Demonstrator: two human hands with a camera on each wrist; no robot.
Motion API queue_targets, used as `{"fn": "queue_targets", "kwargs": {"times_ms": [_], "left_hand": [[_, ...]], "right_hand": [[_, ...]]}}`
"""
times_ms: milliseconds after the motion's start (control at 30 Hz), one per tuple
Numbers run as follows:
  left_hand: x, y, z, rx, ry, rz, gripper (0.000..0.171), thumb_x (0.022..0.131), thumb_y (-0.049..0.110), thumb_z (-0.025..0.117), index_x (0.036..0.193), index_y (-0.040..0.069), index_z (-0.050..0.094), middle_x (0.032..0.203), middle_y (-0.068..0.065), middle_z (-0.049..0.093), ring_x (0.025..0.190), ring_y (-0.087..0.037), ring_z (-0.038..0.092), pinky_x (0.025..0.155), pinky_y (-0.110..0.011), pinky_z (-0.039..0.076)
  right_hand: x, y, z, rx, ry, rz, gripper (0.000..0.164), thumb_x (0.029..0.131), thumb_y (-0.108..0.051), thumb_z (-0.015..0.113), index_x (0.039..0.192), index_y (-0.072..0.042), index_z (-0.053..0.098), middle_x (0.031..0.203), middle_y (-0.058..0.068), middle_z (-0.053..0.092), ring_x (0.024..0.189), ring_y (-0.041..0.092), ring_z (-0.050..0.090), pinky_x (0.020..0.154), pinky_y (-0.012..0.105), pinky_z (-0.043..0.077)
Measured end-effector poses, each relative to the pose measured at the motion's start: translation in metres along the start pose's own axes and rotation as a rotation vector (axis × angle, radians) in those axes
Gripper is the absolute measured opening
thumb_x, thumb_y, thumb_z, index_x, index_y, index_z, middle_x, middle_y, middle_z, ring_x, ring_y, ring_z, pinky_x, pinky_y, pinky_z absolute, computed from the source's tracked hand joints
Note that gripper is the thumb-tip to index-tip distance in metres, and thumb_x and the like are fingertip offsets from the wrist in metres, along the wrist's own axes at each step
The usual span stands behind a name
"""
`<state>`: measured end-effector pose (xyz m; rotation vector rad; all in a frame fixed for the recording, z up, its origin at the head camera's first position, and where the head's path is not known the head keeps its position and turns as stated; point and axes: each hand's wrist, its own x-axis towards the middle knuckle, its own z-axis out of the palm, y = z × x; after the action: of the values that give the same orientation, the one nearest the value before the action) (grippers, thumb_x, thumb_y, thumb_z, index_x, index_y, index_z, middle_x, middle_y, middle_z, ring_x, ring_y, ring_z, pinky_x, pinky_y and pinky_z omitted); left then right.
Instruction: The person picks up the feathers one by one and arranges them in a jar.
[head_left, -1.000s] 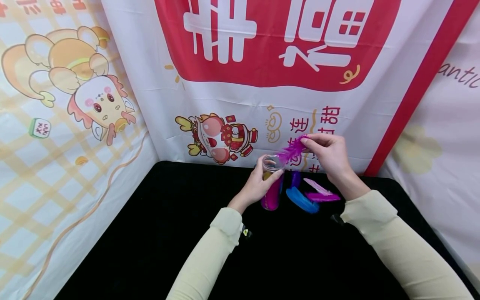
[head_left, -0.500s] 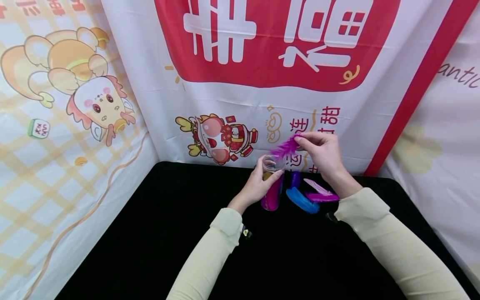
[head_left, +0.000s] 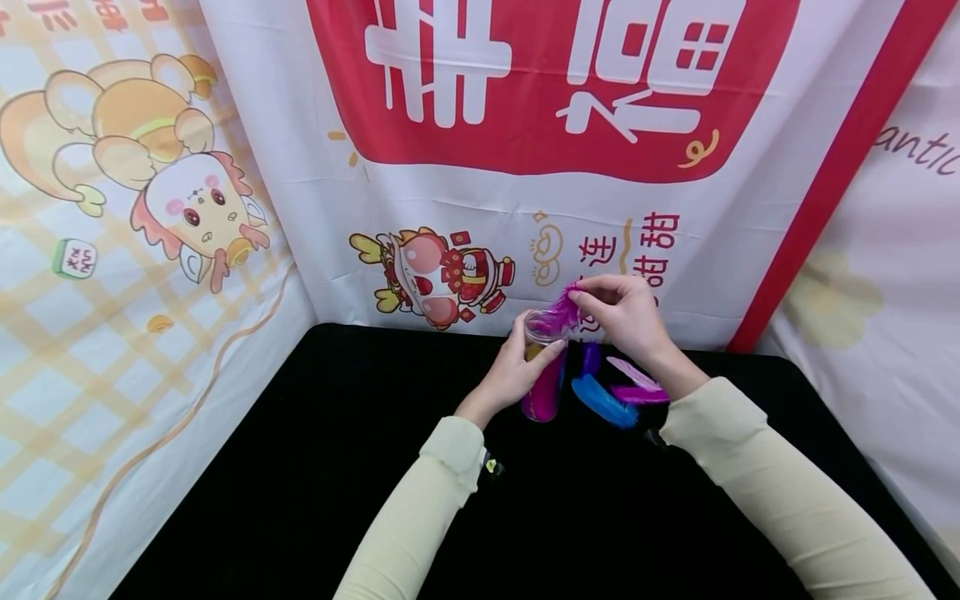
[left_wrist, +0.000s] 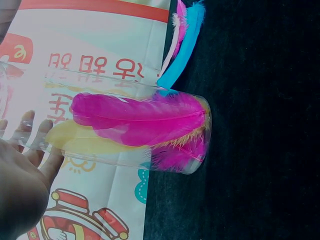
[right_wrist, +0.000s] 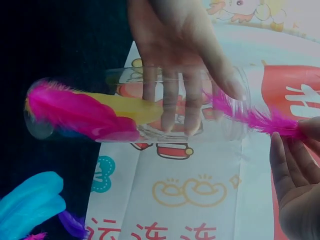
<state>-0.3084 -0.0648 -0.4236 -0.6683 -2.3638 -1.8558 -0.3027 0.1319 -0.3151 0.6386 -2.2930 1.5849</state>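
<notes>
My left hand point(head_left: 512, 367) grips a clear plastic jar point(left_wrist: 125, 160) round its upper part, near the mouth. Inside lie magenta feathers point(left_wrist: 145, 117) and a yellow feather point(left_wrist: 85, 137), gathered toward the bottom. Between thumb and fingertips, my right hand point(head_left: 626, 315) pinches a fluffy magenta feather point(right_wrist: 260, 120) just outside the mouth. The right wrist view shows the tip of that feather inside the jar's neck, while its other end stays in the fingers. A blue feather point(head_left: 602, 402) lies on the black table to the right of the jar.
Beside the blue feather are a purple feather point(head_left: 591, 360), a pale pink feather point(head_left: 633, 372) and a magenta feather point(head_left: 641, 394). The black-covered table point(head_left: 375, 500) ends against a printed white cloth backdrop point(head_left: 330, 250), close behind the jar.
My right hand has moved left and slightly down, bringing the fluffy magenta feather from beside the jar's mouth into it. The left hand and jar stay in place.
</notes>
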Motion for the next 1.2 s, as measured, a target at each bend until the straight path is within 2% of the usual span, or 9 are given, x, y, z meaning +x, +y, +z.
{"fn": "queue_targets", "kwargs": {"times_ms": [133, 333, 400, 633, 867, 1033, 1200], "left_hand": [[0.0, 0.0, 0.0, -0.006, -0.005, -0.011, 0.072, 0.1, 0.049, 0.063, 0.156, 0.022, 0.026, 0.142, -0.005, 0.056, 0.131, -0.017, 0.053, 0.115, -0.048, 0.038], [0.0, -0.001, 0.0, -0.008, 0.0, -0.009, 0.072, 0.1, 0.047, 0.064, 0.156, 0.023, 0.026, 0.142, -0.006, 0.056, 0.13, -0.018, 0.055, 0.113, -0.048, 0.04], [0.0, -0.001, 0.0, -0.01, 0.001, 0.0, 0.071, 0.1, 0.046, 0.065, 0.156, 0.023, 0.027, 0.142, -0.007, 0.056, 0.13, -0.019, 0.055, 0.113, -0.048, 0.041], [-0.001, 0.0, 0.0, -0.016, 0.002, 0.02, 0.07, 0.1, 0.042, 0.065, 0.156, 0.023, 0.028, 0.143, -0.007, 0.055, 0.131, -0.02, 0.055, 0.113, -0.049, 0.04], [0.0, -0.001, 0.0, -0.027, -0.007, 0.016, 0.068, 0.101, 0.04, 0.065, 0.156, 0.023, 0.027, 0.144, -0.008, 0.055, 0.13, -0.02, 0.056, 0.113, -0.047, 0.042], [0.0, -0.002, -0.001, -0.041, -0.014, 0.007, 0.068, 0.101, 0.04, 0.064, 0.156, 0.023, 0.027, 0.142, -0.012, 0.056, 0.128, -0.025, 0.057, 0.11, -0.048, 0.044], [-0.001, -0.002, -0.001, -0.016, -0.014, -0.018, 0.068, 0.101, 0.046, 0.063, 0.155, 0.024, 0.027, 0.139, -0.009, 0.057, 0.124, -0.022, 0.06, 0.106, -0.044, 0.048]], "right_hand": [[0.0, -0.001, 0.005, -0.062, -0.046, 0.023, 0.022, 0.096, -0.012, 0.073, 0.111, 0.003, 0.077, 0.104, 0.021, 0.075, 0.08, 0.009, 0.067, 0.066, 0.017, 0.053], [0.0, -0.016, 0.015, -0.077, -0.075, 0.022, 0.017, 0.096, -0.003, 0.071, 0.108, 0.009, 0.075, 0.098, 0.026, 0.074, 0.081, 0.039, 0.07, 0.063, 0.019, 0.054], [0.0, -0.015, 0.018, -0.069, -0.068, 0.006, 0.017, 0.096, -0.002, 0.071, 0.108, 0.009, 0.075, 0.098, 0.026, 0.074, 0.081, 0.043, 0.069, 0.062, 0.018, 0.054], [0.004, 0.002, 0.024, -0.067, -0.046, -0.043, 0.016, 0.094, -0.012, 0.076, 0.105, -0.001, 0.08, 0.097, 0.017, 0.077, 0.079, 0.032, 0.072, 0.063, 0.019, 0.055], [0.003, 0.004, 0.026, -0.103, -0.058, -0.054, 0.014, 0.093, -0.013, 0.078, 0.102, -0.003, 0.081, 0.094, 0.014, 0.077, 0.073, 0.019, 0.068, 0.06, 0.021, 0.052], [0.004, 0.001, 0.026, -0.13, -0.083, -0.038, 0.013, 0.092, -0.012, 0.078, 0.102, -0.003, 0.08, 0.093, 0.013, 0.077, 0.071, 0.017, 0.066, 0.058, 0.022, 0.052], [0.004, 0.002, 0.025, -0.177, -0.112, -0.018, 0.011, 0.092, -0.011, 0.077, 0.1, -0.003, 0.081, 0.091, 0.012, 0.077, 0.064, 0.017, 0.064, 0.053, 0.025, 0.052]]}}
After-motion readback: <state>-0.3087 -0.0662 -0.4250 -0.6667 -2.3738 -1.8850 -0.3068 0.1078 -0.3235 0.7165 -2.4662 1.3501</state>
